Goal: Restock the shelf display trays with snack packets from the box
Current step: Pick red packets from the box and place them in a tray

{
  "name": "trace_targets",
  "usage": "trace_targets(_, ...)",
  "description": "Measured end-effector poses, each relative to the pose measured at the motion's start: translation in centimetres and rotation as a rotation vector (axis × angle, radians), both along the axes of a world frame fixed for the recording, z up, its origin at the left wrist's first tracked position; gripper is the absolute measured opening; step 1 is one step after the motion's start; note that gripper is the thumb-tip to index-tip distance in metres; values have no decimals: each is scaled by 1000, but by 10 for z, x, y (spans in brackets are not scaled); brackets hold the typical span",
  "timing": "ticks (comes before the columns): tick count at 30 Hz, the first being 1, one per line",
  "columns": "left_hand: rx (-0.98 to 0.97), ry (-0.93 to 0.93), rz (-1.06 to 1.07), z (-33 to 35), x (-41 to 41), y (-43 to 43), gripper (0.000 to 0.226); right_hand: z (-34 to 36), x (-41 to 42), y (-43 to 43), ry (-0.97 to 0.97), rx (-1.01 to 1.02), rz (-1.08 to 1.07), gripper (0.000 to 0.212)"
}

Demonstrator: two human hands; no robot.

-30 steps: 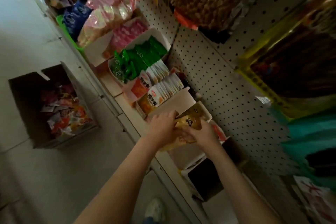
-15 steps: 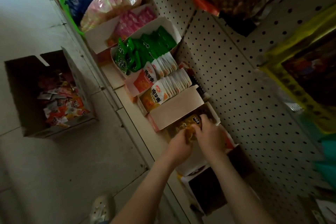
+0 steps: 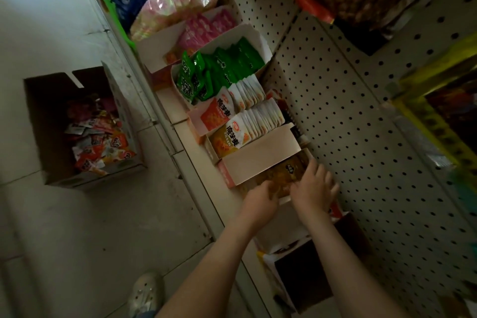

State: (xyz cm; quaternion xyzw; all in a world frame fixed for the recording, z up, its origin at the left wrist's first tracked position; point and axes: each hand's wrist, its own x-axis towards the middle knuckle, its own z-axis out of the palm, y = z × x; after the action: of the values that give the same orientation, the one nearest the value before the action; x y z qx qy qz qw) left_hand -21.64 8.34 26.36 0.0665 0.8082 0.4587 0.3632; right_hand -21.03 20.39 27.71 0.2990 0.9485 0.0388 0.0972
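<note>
Golden-brown snack packets (image 3: 282,175) lie in a white cardboard display tray (image 3: 258,162) on the low shelf. My left hand (image 3: 259,200) grips the packets at their near end, fingers curled over them. My right hand (image 3: 313,186) lies over the packets' right side with fingers spread toward the tray's back. On the floor to the left stands the open brown cardboard box (image 3: 51,137) with several loose orange, red and pink packets (image 3: 99,142) inside.
Further along the shelf stand trays of white-orange packets (image 3: 247,121), green packets (image 3: 219,70) and pink packets (image 3: 206,28). A dark empty tray (image 3: 302,273) sits nearer me. Pegboard (image 3: 348,111) backs the shelf, with hanging bags above. My shoe (image 3: 145,294) is on the tiled floor.
Both hands have pushed the golden packets deeper into the tray, the right hand spreading over them. The view has shifted closer and slightly left.
</note>
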Motion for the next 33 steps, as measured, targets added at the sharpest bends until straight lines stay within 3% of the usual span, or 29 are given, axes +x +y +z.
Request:
trace_targets(3, 50, 58, 84, 14, -3, -20, 31, 15, 4, -15, 37, -25, -24, 85)
trace_targets(6, 103, 111, 203, 29, -9, -49, 23, 33, 2, -48, 149, -75, 28, 83)
trace_targets(14, 97, 157, 530, 51, -55, -189, 25, 50, -47, -206, 348, -285, 466, 79)
trace_targets(20, -51, -42, 536, -5, -104, -330, 44, 0, -112, -317, 105, -515, 584, 69)
trace_targets(26, -189, -153, 705, -95, -140, -450, 41, -95, -189, -393, -209, -752, 461, 67)
trace_targets(33, -160, -197, 741, -206, -188, -481, 41, -224, -254, -435, -371, -945, 274, 73)
